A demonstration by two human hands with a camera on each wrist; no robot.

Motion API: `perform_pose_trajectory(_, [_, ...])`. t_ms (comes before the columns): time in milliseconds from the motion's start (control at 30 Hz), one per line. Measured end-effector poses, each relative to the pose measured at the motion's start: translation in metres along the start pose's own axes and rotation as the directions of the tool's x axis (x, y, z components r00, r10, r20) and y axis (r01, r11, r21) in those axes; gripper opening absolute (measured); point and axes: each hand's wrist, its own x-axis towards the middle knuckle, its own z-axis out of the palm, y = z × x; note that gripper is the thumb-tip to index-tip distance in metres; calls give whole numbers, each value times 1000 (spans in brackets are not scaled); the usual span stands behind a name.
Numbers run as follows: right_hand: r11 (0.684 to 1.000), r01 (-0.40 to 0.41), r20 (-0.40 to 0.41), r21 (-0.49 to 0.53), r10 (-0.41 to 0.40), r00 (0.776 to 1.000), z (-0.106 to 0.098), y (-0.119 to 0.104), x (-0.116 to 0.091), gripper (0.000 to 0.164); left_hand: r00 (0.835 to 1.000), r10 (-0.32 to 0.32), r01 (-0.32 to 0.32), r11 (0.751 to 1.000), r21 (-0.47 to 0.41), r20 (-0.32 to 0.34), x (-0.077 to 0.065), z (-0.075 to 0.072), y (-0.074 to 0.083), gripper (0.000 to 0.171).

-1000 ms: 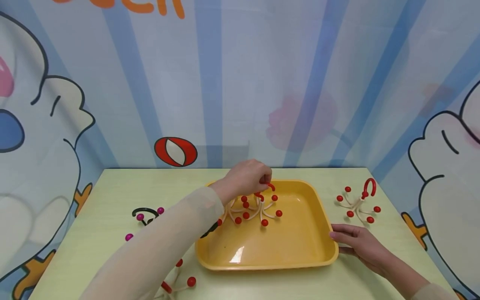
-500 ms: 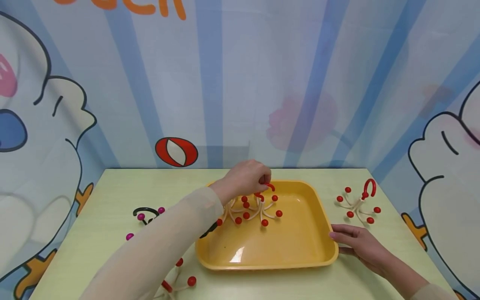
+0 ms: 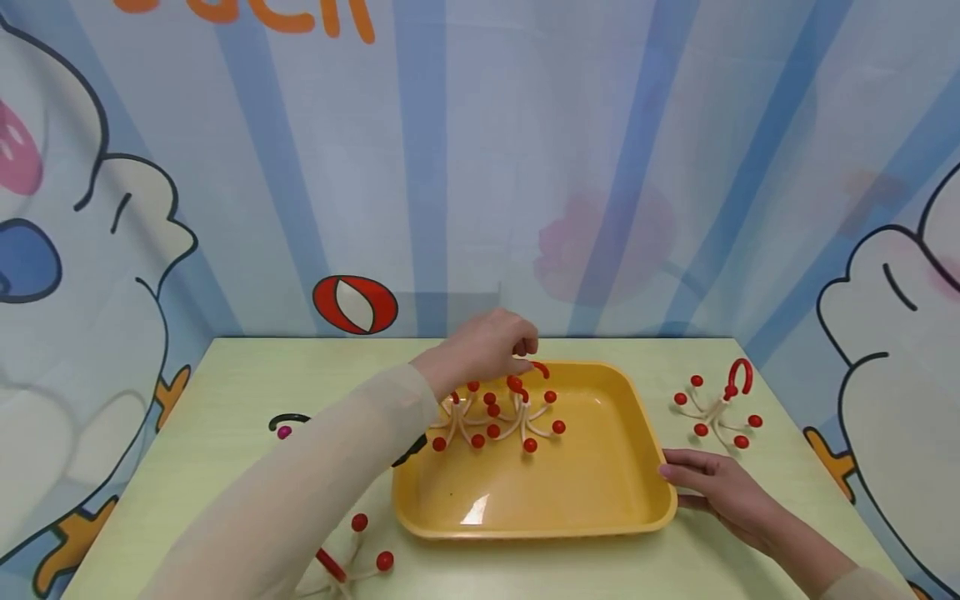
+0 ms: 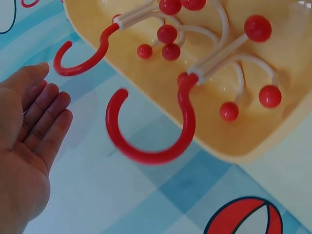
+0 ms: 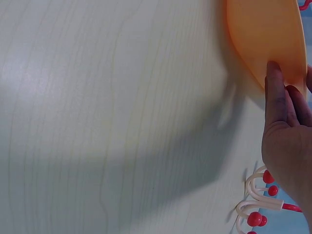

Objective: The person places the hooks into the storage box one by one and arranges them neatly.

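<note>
Hovering at the far edge of the yellow tray (image 3: 570,492), the left hand (image 3: 483,346) shows loosely bent fingers in the head view. Two pronged hooks stand in the tray's far left part, hooks up: the left hook (image 3: 457,412) and the right hook (image 3: 525,408). At the tray's right side, the right hand (image 3: 716,483) pinches its rim. Another red hook (image 3: 722,402) stands on the desk (image 3: 525,575) farther right; one more, the near hook (image 3: 332,567), sits at near left beside the sleeve (image 3: 300,492).

In the left wrist view, the left hand's fingers lie extended together, just beside the right hook but apart from it.

In the right wrist view, the right hand's fingers rest along the tray's outer wall.
</note>
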Motion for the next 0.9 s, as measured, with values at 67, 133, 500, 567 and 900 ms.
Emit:
perform_pose_trajectory(67, [1000, -2, -7, -4, 2, 1000, 1, 0, 0, 62, 1000, 6, -6, 1000, 4, 2, -4, -6, -1, 19])
perform_pose_trajectory(133, [1000, -3, -15, -12, 2, 1000, 2, -1, 0, 62, 1000, 10, -10, 1000, 9, 2, -8, -12, -2, 18])
perform_pose_trajectory(500, [1000, -12, -12, -24, 12, 1000, 1, -2, 1, 63, 1000, 19, -19, 997, 76, 2, -44, -45, -18, 22])
perform_pose_trajectory(567, [1000, -18, -18, -23, 17, 1000, 1, -2, 1, 63, 1000, 11, -11, 997, 82, 7, -52, -50, -21, 23])
perform_pose_trajectory(900, [998, -34, -57, -43, 31, 998, 4, -3, 1, 64, 999, -47, 47, 995, 92, -3, -94, -64, -50, 25])
